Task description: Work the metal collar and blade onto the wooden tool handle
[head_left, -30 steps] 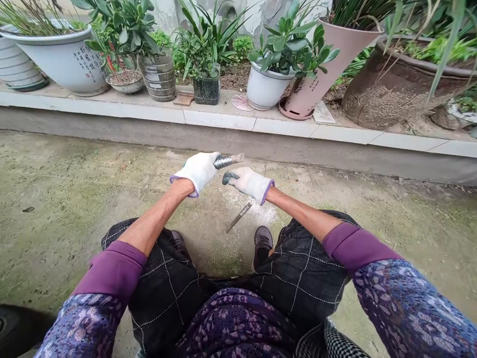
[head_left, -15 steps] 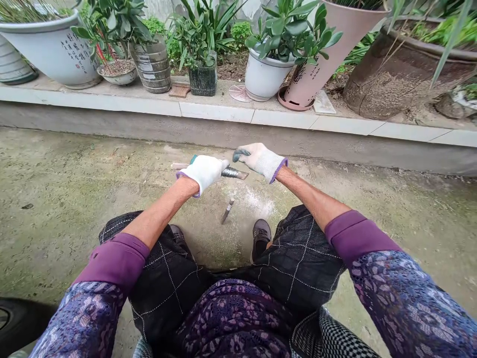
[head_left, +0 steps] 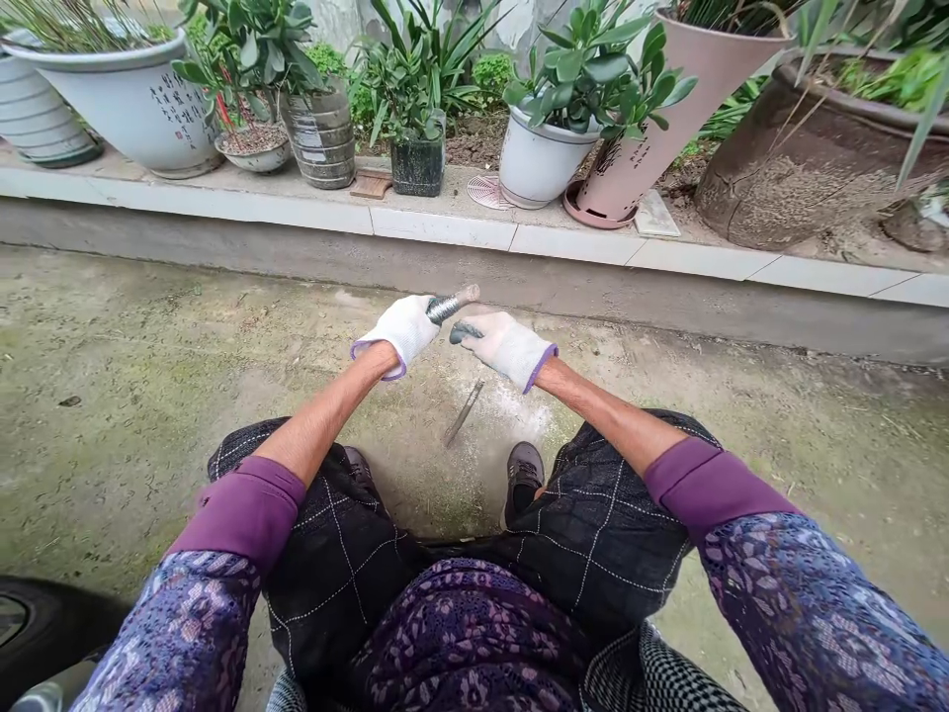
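My left hand [head_left: 400,331], in a white knit glove with a purple cuff, is closed around a wooden stick [head_left: 467,294] bound with shiny silvery wire [head_left: 443,310]. The stick's bare pale end slants up to the right past the fingers, and its other end is hidden by the glove. Just right of it, my gloved right hand [head_left: 508,348] has its dark-coated fingertips curled together. Whatever they may pinch is too small to make out. On the concrete between my shoes lies a thin greyish rod [head_left: 465,413], near a patch of white powder [head_left: 519,410].
Ahead runs a low tiled ledge [head_left: 445,227] lined with potted plants, including a white pot [head_left: 545,163], a tall pink pot [head_left: 642,119] and a brown urn [head_left: 778,168]. At the lower left is part of a black tyre [head_left: 51,633].
The wire-bound stick's right end has swung upward in my left hand. My right hand has moved down and left, below that end. The rod on the ground looks longer and its upper end sits further right.
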{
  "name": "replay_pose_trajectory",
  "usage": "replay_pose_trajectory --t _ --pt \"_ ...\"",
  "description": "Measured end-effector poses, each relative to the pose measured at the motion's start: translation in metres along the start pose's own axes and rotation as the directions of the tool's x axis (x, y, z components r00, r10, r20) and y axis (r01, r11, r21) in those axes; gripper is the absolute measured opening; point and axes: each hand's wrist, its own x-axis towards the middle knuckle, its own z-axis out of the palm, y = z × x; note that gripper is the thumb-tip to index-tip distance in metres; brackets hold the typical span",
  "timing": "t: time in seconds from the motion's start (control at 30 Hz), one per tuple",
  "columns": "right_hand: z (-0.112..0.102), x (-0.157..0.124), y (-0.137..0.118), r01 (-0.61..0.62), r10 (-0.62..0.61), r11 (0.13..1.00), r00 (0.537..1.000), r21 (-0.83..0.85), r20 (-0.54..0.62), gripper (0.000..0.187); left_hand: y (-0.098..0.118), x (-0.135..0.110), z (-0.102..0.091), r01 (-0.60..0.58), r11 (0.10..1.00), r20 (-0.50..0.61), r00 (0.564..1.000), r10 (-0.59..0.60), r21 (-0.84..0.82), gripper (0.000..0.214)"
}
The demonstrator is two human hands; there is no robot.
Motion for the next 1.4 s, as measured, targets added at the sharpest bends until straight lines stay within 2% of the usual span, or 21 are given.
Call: replay_pose_trajectory --t 0.13,0.17,0.23,0.33,0.43,0.53,0.63,0.7,0.8,0.93,1.03,1.13,1.3,1.37,1.4 --pt "-0.004 -0.01 -0.005 -0.008 0.033 0.97 0.995 -0.243 0.098 0.024 -0.009 0.002 0.01 -0.047 0.918 0.025 0.999 0.04 0.395 0.027" --pt "-0.006 -0.01 -0.003 -0.014 0.046 0.959 0.993 -0.282 0.105 0.023 -0.012 0.002 0.013 -0.063 0.893 0.038 0.998 0.051 0.446 0.027" --pt "-0.012 -0.007 0.003 -0.038 0.063 0.953 0.995 -0.3 0.075 0.022 -0.014 0.001 0.019 -0.103 0.892 0.063 0.994 0.084 0.44 0.024" --pt "-0.024 0.001 0.017 -0.082 0.082 0.988 0.997 -0.131 -0.005 0.021 -0.01 -0.002 0.022 -0.145 0.942 0.107 0.987 0.118 0.304 0.012" --pt "-0.036 0.007 0.026 -0.157 0.165 0.97 0.986 0.183 -0.025 0.019 -0.002 -0.011 0.013 -0.195 0.978 0.108 0.976 0.187 0.07 0.008" --pt "-0.038 0.006 0.025 -0.259 0.269 0.829 0.962 0.495 0.053 0.01 0.005 -0.026 0.0 -0.205 0.928 0.099 0.964 0.246 -0.311 0.014" --pt "-0.028 0.004 0.019 -0.319 0.273 0.685 0.946 0.655 0.175 0.013 0.01 -0.036 -0.01 -0.115 0.84 0.108 0.974 0.201 -0.531 0.018" --pt "-0.018 0.001 0.014 -0.298 0.237 0.679 0.954 0.671 0.185 0.012 0.012 -0.037 -0.014 -0.042 0.795 0.099 0.987 0.127 -0.605 0.017" --pt "-0.005 -0.002 0.008 -0.237 0.184 0.746 0.971 0.622 0.15 0.01 0.012 -0.033 -0.019 0.081 0.704 0.154 0.987 0.041 -0.705 0.023" --pt "-0.007 -0.004 0.004 -0.234 0.182 0.775 0.972 0.588 0.146 0.018 0.012 -0.028 -0.026 0.201 0.459 0.295 0.945 0.141 -0.865 0.04" --pt "-0.017 -0.006 0.002 -0.247 0.211 0.754 0.968 0.608 0.132 0.021 0.011 -0.025 -0.028 0.228 0.331 0.31 0.926 0.218 -0.915 0.046" --pt "-0.025 -0.011 -0.005 -0.236 0.23 0.753 0.969 0.614 0.09 0.022 0.009 -0.021 -0.024 0.204 0.281 0.271 0.936 0.225 -0.938 0.042" --pt "-0.02 -0.015 -0.01 -0.235 0.24 0.787 0.968 0.571 0.067 0.023 0.01 -0.017 -0.018 0.189 0.259 0.205 0.978 0.036 -0.947 0.04" --pt "-0.019 -0.012 -0.005 -0.243 0.243 0.817 0.967 0.524 0.069 0.023 0.013 -0.016 -0.019 0.165 0.242 0.174 0.985 0.017 -0.956 0.036" --pt "-0.02 -0.01 -0.001 -0.215 0.226 0.852 0.973 0.477 0.035 0.023 0.015 -0.015 -0.02 0.145 0.228 0.154 0.988 0.022 -0.963 0.033"
